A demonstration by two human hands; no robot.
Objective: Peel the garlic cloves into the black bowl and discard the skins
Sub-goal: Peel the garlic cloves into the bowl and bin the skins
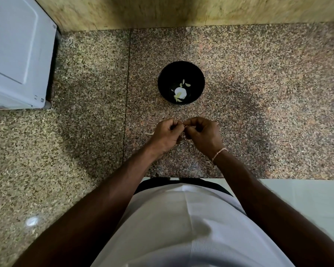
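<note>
Nearest you is your white shirt, with both bare forearms reaching out from it over the speckled granite surface. Your left hand and right hand meet knuckle to knuckle just above the surface, all fingers curled inward. The fingertips of both hands pinch something small between them where they touch; it is almost wholly hidden, so you cannot tell whether it is a garlic clove or only skin. A thin cord bracelet circles your right wrist. A pale sliver, likely a strip of skin, lies on the surface just left of your left hand. The black bowl stands beyond your hands, near but apart from them, roughly in line with them. Inside it lie white garlic pieces, a larger lump with a few small pale cloves or flakes around it. A white appliance sits at the far left against the wall.
</note>
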